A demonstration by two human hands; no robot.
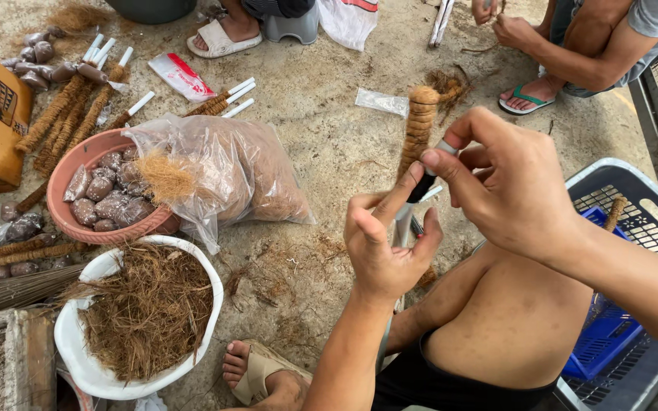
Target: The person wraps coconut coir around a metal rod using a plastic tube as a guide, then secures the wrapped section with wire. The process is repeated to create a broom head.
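My left hand (387,242) grips the lower end of a white tube that carries a stick wrapped in brown coconut fibre (419,129). The stick stands upright in front of me. Above it, my right hand (506,183) pinches the tube just under the fibre wrap, where a dark band shows. Both hands are held over my bare knee (496,312).
A white bowl of loose fibre (146,312), a pink bowl of wrapped lumps (100,190) and a clear bag of fibre (222,171) lie at left. Finished fibre sticks (78,106) lie on the concrete. A blue crate (618,251) stands at right. Other people sit at the top.
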